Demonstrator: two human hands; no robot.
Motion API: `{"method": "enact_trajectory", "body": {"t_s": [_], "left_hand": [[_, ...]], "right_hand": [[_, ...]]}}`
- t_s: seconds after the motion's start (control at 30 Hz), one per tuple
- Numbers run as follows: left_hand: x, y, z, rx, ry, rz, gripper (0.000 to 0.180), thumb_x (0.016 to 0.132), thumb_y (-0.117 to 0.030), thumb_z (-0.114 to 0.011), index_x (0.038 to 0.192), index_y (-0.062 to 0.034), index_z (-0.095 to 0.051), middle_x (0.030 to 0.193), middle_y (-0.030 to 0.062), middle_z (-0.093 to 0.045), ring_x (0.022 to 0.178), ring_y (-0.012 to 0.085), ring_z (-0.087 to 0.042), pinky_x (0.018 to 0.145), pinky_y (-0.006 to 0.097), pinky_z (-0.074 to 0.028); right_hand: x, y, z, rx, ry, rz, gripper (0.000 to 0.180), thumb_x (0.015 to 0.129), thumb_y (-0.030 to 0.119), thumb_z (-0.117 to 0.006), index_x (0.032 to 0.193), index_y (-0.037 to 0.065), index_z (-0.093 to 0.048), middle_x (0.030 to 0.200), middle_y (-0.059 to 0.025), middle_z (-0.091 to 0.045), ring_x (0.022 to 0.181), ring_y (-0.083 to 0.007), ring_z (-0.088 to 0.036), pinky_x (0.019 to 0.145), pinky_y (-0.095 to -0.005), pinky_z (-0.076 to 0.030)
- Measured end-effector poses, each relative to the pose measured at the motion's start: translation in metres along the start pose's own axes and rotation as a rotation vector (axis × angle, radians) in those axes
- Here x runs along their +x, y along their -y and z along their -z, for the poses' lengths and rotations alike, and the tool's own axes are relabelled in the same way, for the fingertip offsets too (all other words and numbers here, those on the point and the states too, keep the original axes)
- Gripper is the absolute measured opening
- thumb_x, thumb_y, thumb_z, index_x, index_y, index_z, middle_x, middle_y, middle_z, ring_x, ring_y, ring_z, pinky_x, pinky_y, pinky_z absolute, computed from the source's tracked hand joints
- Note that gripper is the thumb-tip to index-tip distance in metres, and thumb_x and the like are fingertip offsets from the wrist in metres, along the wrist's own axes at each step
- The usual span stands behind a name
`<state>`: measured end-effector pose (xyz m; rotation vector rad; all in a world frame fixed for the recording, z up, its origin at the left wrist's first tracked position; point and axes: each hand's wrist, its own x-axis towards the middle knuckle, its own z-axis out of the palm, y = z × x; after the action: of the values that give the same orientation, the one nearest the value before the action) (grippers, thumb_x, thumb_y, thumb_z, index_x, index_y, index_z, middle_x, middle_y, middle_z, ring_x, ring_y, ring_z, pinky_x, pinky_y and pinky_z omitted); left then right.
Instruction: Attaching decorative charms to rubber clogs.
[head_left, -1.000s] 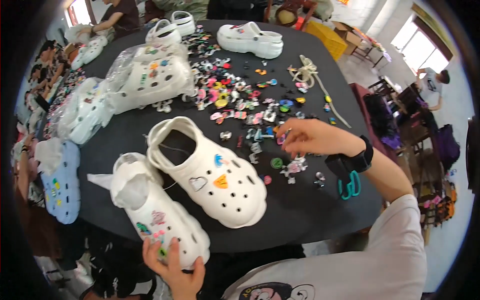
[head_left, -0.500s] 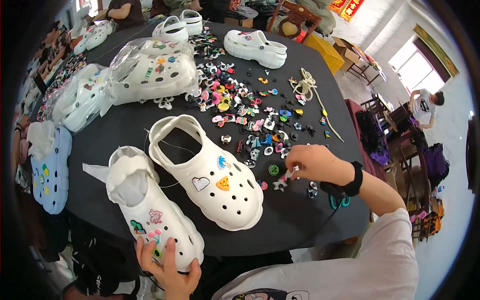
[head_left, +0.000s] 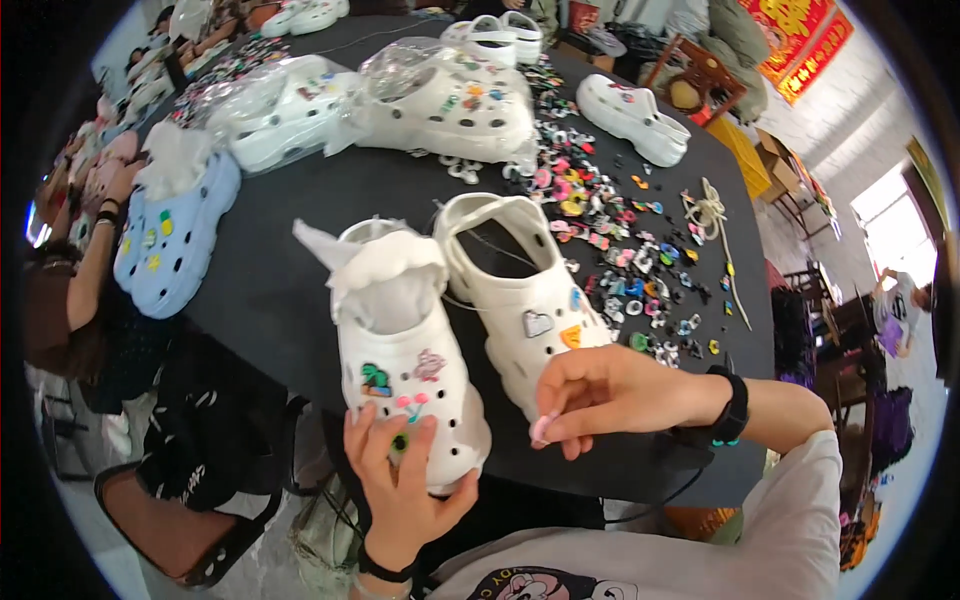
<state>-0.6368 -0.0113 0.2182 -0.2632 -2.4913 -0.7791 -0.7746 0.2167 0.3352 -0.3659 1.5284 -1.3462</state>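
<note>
My left hand point(head_left: 405, 490) grips the toe of a white foam clog point(head_left: 463, 425), thumb on one side and fingers across the top. White paper point(head_left: 400, 265) is stuffed in its heel opening. On this clog sit a green palm tree charm point(head_left: 375, 379), a pink figure charm point(head_left: 430, 365), a pink and teal cherry-like charm point(head_left: 412, 405) and a green round charm point(head_left: 400, 441) beside my fingers. My right hand point(head_left: 625, 395) pinches a small pink shoe charm point(head_left: 542, 430), its shape mostly hidden. It hovers in front of the second white clog point(head_left: 510, 345), partly covering its toe.
Loose colourful charms point(head_left: 575, 190) spread across the black table point(head_left: 290, 290). Bagged white clogs point(head_left: 450, 105), a blue clog point(head_left: 180, 235) and a single white clog point(head_left: 632, 118) stand farther off. A cream cord point(head_left: 735, 280) lies at right. Another person's arm point(head_left: 100, 245) is at left.
My right hand has come from the loose charms toward the clogs, carrying the pink charm. The view has turned, shifting the table's things in the picture. My left hand stays on the clog's toe.
</note>
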Motion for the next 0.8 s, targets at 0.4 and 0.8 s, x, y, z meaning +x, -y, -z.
{"method": "enact_trajectory", "body": {"t_s": [0.4,0.8], "left_hand": [[-0.008,0.005,-0.012,-0.19,-0.195,0.077,0.072,0.067,-0.033,-0.082,0.119,-0.008,-0.038,0.124,0.0143,-0.041,0.129,0.0394,-0.037,0.108,0.068,-0.023],[-0.011,0.007,-0.015,-0.25,-0.213,0.091,0.067,0.071,-0.037,-0.081,0.116,-0.0091,-0.04,0.122,0.0133,-0.042,0.127,0.0369,-0.041,0.107,0.071,-0.022]], "right_hand": [[0.062,0.007,-0.043,-0.22,-0.007,-0.088,0.024,0.092,0.021,-0.069,0.099,0.0,-0.059,0.082,-0.0041,-0.063,0.062,-0.0072,-0.058,0.05,-0.0218,-0.045],[0.063,0.019,-0.045,-0.276,-0.144,-0.339,0.026,0.093,0.021,-0.069,0.097,0.0,-0.056,0.089,-0.0066,-0.066,0.081,-0.0117,-0.068,0.061,-0.0248,-0.057]]}}
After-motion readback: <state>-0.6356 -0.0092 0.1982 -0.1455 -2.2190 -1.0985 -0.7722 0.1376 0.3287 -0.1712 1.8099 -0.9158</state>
